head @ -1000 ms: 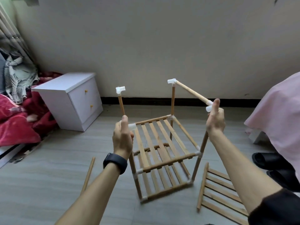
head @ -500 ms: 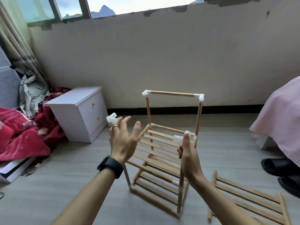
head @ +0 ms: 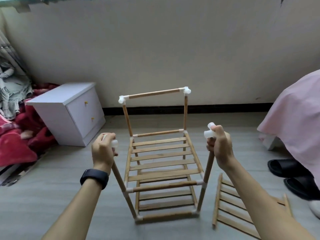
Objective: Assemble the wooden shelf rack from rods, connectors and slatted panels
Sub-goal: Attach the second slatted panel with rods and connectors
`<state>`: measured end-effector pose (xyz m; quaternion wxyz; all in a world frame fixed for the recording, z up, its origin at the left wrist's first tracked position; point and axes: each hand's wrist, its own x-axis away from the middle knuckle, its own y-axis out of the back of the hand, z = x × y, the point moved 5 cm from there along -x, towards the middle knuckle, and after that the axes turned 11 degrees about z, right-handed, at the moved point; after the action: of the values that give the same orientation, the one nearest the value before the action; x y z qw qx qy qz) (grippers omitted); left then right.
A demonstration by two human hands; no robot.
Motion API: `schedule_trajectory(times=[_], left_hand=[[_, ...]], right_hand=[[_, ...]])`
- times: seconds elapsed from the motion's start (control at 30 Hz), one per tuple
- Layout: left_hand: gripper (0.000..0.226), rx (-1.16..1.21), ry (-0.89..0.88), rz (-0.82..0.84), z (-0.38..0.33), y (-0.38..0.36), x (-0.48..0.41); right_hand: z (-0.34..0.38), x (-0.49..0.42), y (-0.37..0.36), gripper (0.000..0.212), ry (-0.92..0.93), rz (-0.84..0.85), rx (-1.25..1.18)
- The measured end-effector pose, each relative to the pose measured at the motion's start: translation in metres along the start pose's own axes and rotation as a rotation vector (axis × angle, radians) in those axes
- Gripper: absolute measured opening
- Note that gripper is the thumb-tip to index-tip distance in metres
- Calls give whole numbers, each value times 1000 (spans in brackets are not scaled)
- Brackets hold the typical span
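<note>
The wooden shelf rack (head: 162,163) stands upright on the floor in front of me, with two slatted panels fitted and white connectors at its joints. A top rod (head: 154,94) joins the two far posts. My left hand (head: 103,151) grips the top of the near left post (head: 119,177), fingers curled round its white connector (head: 114,143). My right hand (head: 219,146) grips the top of the near right post (head: 207,168) just under its white connector (head: 209,131). A loose slatted panel (head: 230,210) lies on the floor to the right, partly hidden by my right forearm.
A white two-drawer nightstand (head: 69,113) stands at the left by the wall, with red bedding (head: 20,135) beside it. Pink fabric (head: 292,116) hangs at the right edge above black slippers (head: 294,177). Grey floor surrounds the rack.
The rack has been turned so its joined far posts face the wall. My left hand, spread half a second ago, now grips the near left post; my right hand grips the near right post.
</note>
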<state>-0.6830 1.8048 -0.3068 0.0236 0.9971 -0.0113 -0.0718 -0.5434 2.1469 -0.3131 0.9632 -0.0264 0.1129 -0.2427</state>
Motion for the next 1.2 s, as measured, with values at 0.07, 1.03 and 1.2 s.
schedule_trajectory(times=[0.07, 1.03, 1.2], left_hand=[[27, -20, -51, -48, 4, -5, 1], [24, -80, -35, 79, -4, -1, 32], [25, -80, -39, 54, -4, -3, 29]], right_hand=[[-8, 5, -1, 42, 71, -106, 40], [-2, 11, 2, 30, 14, -54, 39], [0, 14, 0, 36, 31, -77, 65]])
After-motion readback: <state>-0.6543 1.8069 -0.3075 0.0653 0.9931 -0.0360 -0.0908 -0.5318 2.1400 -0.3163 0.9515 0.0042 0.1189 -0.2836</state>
